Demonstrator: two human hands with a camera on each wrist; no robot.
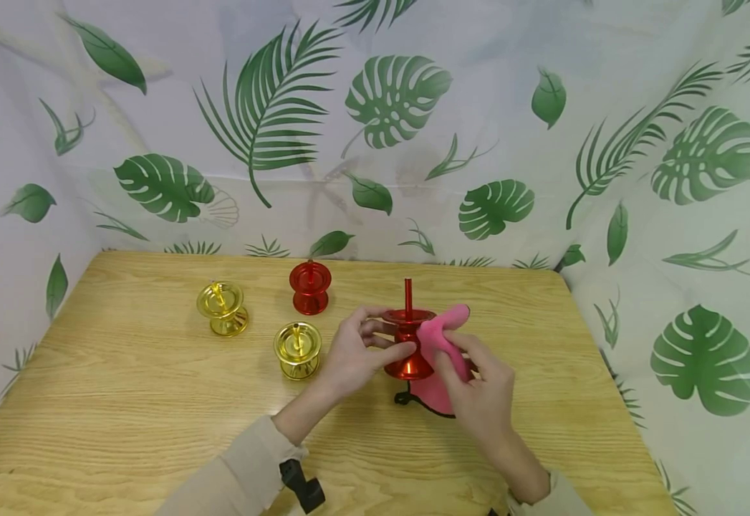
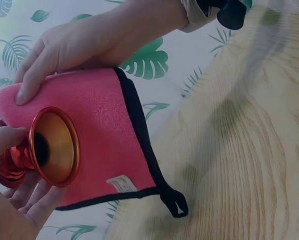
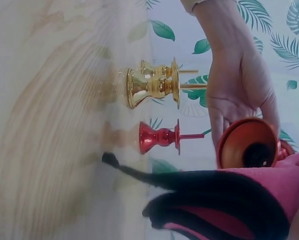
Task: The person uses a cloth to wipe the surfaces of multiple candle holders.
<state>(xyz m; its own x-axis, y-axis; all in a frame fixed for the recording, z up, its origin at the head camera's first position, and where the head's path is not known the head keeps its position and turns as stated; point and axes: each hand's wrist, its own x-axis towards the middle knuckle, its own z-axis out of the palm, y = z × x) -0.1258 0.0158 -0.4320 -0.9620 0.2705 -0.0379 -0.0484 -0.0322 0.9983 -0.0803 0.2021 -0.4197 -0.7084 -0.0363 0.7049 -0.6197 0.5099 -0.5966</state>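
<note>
My left hand (image 1: 357,352) grips a shiny red candle holder (image 1: 407,368) round its narrow middle, raised above the table. Its thin spike points up. The hollow underside of its base (image 2: 61,145) shows in the left wrist view. A pink cloth (image 1: 437,335) with black edging is pinched between the thumb and fingers of my right hand (image 1: 487,395). The cloth lies against the right side of the holder, and its lower part hangs down behind. In the left wrist view a white label (image 2: 122,183) and a black corner loop (image 2: 177,204) show on the cloth.
Left of my hands, a second red candle holder (image 1: 310,295) stands upright towards the back of the wooden table (image 1: 136,401). Two gold candle holders stand upright too, one farther left (image 1: 225,319) and one near my left wrist (image 1: 298,351). A leaf-patterned sheet (image 1: 407,165) hangs behind the table.
</note>
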